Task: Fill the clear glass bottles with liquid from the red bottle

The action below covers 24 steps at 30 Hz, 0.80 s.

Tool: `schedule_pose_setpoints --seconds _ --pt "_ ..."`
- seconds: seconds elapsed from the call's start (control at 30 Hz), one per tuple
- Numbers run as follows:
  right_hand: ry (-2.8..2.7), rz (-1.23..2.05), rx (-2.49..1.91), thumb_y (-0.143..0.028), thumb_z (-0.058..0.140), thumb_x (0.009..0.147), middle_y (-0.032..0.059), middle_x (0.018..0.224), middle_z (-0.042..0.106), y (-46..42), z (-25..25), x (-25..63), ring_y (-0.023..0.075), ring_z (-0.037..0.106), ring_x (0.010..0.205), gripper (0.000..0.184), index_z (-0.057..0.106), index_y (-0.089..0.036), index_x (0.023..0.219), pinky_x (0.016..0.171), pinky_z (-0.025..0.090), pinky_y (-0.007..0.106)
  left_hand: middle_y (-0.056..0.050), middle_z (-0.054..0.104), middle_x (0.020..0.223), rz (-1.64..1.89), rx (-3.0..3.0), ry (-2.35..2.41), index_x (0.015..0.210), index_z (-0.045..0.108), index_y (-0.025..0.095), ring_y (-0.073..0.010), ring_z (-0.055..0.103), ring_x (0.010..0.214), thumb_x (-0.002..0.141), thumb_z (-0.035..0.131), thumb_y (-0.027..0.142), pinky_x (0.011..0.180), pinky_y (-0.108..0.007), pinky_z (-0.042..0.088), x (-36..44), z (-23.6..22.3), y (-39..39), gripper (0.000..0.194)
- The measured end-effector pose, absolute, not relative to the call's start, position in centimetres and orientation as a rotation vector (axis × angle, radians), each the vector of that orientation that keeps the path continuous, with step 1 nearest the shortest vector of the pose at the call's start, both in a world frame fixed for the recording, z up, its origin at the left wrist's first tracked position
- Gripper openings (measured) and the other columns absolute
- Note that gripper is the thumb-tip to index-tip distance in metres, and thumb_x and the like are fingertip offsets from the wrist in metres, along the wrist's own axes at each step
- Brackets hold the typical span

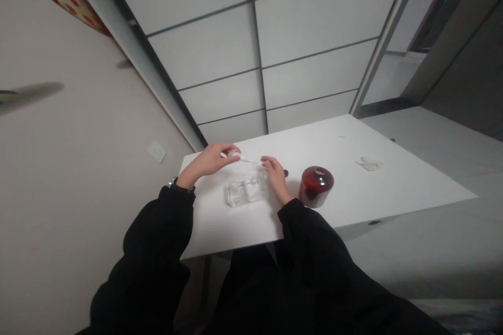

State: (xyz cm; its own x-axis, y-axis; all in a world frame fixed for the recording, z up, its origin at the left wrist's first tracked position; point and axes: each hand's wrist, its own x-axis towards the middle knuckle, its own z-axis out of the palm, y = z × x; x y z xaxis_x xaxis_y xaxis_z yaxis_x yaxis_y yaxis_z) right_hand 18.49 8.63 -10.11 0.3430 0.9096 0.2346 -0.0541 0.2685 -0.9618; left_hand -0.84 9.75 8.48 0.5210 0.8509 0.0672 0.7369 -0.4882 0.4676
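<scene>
Surroundings: a beige wall (78,178) runs along the left of the view, with a white switch plate (157,152) on it; a grid of pale panels (255,47) fills the top of the view.

Work surface: a white tabletop (220,227) stands against the wall, which appears to keep the working area to one side of the room.

Arms: black sleeves (157,235) come in from the bottom, both forearms angled inward, so the hands meet over the near half of the tabletop.

Large items: an amber glass bottle (316,187) stands upright just beside the right hand, seemingly kept clear of the space between the hands. A crumpled tissue (368,164) lies well off to the right.

Near items: a clear glass block-shaped container (247,191) sits just below the hands, within easy reach of both.

Left hand: the left hand (208,161) pinches one end of a thin white stick (245,159) between fingertips and thumb, raised just off the tabletop, wristwatch (172,182) on the wrist.

Right hand: the right hand (276,178) has its fingers curled at the stick's far end; contact cannot be told.

Small item: a small dark object (286,172) shows just past the right hand; its kind cannot be told.
</scene>
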Motion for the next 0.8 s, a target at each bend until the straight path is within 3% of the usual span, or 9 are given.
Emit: schedule_pose_setpoints --seconds 0.23,0.53,0.67,0.8 --pt "-0.943 0.892 -1.09 -0.057 0.048 0.087 0.0118 0.107 0.074 10.2 -11.2 18.5 0.0255 0.065 0.099 0.044 0.067 -0.019 0.098 0.096 0.049 0.043 -0.004 0.079 0.096 0.328 2.612 1.214 0.104 0.075 0.021 -0.0225 0.071 0.087 0.09 0.072 0.045 0.082 -0.032 0.051 1.4 9.6 6.6 0.027" --pt "-1.087 1.039 -0.915 -0.066 0.05 0.093 0.0083 0.097 0.078 7.9 -8.9 17.9 0.0251 0.07 0.095 0.05 0.075 -0.022 0.089 0.096 0.05 0.039 -0.006 0.077 0.091 0.255 2.773 1.278 0.101 0.075 0.02 -0.0234 0.069 0.082 0.094 0.068 0.046 0.075 -0.032 0.047 2.3 10.4 5.7 0.027" --pt "-1.1 1.116 -0.893 -0.065 0.051 0.093 0.0079 0.09 0.079 7.6 -9.1 17.8 0.0267 0.07 0.093 0.051 0.076 -0.022 0.081 0.1 0.047 0.042 -0.007 0.077 0.089 0.173 2.772 1.241 0.096 0.076 0.019 -0.0248 0.07 0.083 0.095 0.068 0.048 0.076 -0.033 0.047 2.9 8.9 5.8 0.029" --pt "-1.123 1.199 -0.879 -0.06 0.055 0.088 0.0053 0.078 0.075 7.8 -9.6 17.7 0.0259 0.067 0.085 0.046 0.071 -0.022 0.068 0.095 0.048 0.041 -0.01 0.078 0.094 0.022 2.799 1.23 0.105 0.076 0.019 -0.0285 0.072 0.088 0.095 0.07 0.043 0.077 -0.036 0.05 3.9 6.1 5.9 0.027"
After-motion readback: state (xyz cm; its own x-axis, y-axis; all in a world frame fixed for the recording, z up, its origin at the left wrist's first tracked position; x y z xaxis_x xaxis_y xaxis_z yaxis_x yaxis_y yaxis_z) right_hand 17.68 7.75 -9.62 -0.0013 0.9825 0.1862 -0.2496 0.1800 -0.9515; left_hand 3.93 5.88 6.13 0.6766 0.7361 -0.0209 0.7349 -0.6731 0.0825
